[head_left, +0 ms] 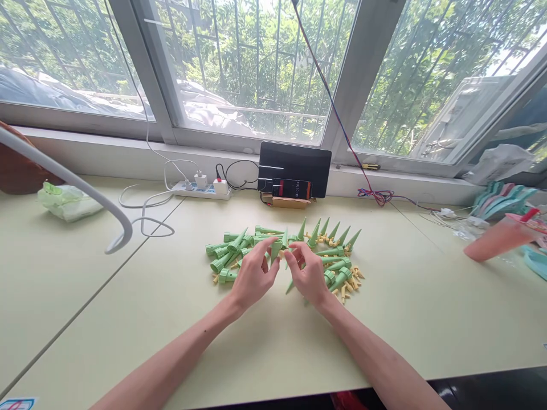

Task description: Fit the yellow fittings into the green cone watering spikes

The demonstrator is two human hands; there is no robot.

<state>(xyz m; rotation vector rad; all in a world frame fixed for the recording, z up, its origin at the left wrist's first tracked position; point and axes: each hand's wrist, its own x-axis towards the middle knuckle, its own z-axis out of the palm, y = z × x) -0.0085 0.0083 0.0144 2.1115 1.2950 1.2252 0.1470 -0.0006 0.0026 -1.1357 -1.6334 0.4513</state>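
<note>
My left hand (255,273) grips a green plastic spike (276,249), cone-shaped with its wide end up, between thumb and fingers. Close beside it, my right hand (310,276) is closed in a pinch at a small yellow plastic peg (281,255), partly hidden by the fingertips. More green spikes with ribbed caps (221,262) lie in a heap left of and behind my left hand. Several spikes stand point up (333,230) behind my right hand. Loose yellow pegs (354,279) are scattered to the right of that hand.
A phone (293,188) leans on a black tablet (294,162) at the window wall. A power strip (200,191) with white cables stands to their left. A pink cup (498,239) tilts at the right, and a plastic bag (68,202) lies far left on the table (265,353).
</note>
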